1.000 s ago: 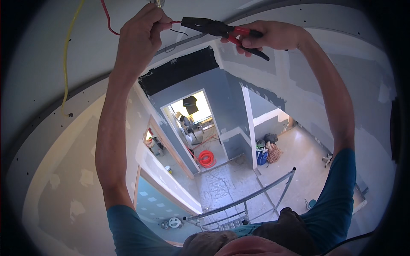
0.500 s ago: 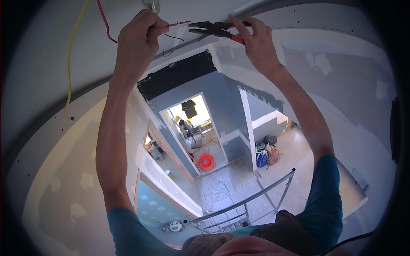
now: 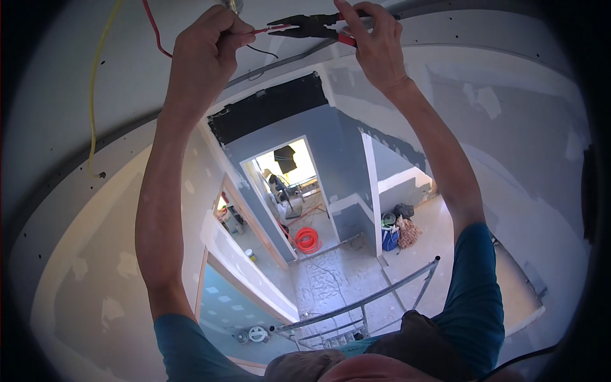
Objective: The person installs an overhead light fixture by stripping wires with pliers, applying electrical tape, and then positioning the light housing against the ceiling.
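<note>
Overhead, my left hand (image 3: 200, 67) pinches a red wire (image 3: 263, 30), its tip sticking out to the right. My right hand (image 3: 382, 54) grips black pliers (image 3: 312, 27) with red-and-black handles; their parted jaws are around the wire's tip, and whether they touch it I cannot tell. A short black wire (image 3: 267, 53) dangles below. A shiny fitting (image 3: 233, 5) at the ceiling is partly hidden behind my left hand. Farther left hang a red looped wire (image 3: 156, 35) and a long yellow wire (image 3: 95, 83).
A curved ceiling edge (image 3: 522, 32) runs around me. A metal scaffold rail (image 3: 363, 296) stands below. Down on the floor are an orange coiled hose (image 3: 307, 239) in a doorway, bags (image 3: 398, 232) by a wall and a white round object (image 3: 258, 334). Clutter beyond the doorway is indistinct.
My right hand has turned and moved leftward and up, the pliers' jaws have parted and shifted round the red wire's tip. My left hand has shifted slightly.
</note>
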A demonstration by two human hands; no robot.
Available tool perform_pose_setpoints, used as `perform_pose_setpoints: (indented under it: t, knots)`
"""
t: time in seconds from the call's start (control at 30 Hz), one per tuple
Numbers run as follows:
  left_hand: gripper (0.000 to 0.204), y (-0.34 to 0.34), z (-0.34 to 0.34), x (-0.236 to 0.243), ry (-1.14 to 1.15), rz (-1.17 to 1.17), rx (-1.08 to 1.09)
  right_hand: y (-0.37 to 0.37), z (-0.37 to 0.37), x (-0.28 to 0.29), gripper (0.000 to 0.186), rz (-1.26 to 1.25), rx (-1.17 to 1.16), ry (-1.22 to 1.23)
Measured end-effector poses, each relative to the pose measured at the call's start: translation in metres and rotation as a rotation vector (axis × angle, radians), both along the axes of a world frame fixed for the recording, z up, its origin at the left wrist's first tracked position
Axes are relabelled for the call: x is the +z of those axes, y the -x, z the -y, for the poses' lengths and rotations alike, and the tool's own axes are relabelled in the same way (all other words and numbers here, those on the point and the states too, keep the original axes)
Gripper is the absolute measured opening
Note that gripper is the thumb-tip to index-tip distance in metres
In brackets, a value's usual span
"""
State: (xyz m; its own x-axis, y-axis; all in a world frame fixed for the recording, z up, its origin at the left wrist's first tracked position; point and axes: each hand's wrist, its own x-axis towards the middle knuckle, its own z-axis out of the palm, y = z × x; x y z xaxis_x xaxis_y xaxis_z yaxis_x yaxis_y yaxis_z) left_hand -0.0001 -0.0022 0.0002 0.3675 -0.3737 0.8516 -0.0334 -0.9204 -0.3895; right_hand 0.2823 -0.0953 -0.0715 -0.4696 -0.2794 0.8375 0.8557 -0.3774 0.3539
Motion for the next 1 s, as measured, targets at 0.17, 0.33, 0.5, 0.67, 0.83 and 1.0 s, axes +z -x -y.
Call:
perform_pose_setpoints:
  t: [0.17,0.33,0.5,0.67,0.83,1.0]
  knots:
    - [0.006,0.0033,0.0019,0.0000,0.010,0.022,0.066,0.0039,-0.0040,0.0070,0.073,0.046,0.047,-0.031]
    - [0.005,0.0031,0.0005,-0.0008,-0.007,0.012,0.026,-0.0015,-0.0055,0.0086,0.075,0.032,0.019,-0.006]
    - [0.005,0.0041,0.0011,-0.0010,0.021,0.016,0.042,-0.0024,-0.0060,0.0095,0.070,0.038,0.058,0.010]
    - [0.004,0.0033,0.0009,-0.0008,0.006,0.004,0.027,-0.0045,-0.0042,0.0110,0.065,0.042,0.019,0.019]
    - [0.004,0.0021,-0.0003,-0.0012,-0.006,0.011,-0.002,-0.0029,-0.0042,0.0096,0.062,0.006,0.058,0.064]
    - [0.003,0.0021,-0.0001,-0.0013,-0.016,0.022,-0.009,-0.0016,-0.0036,0.0053,0.059,-0.003,0.036,0.069]
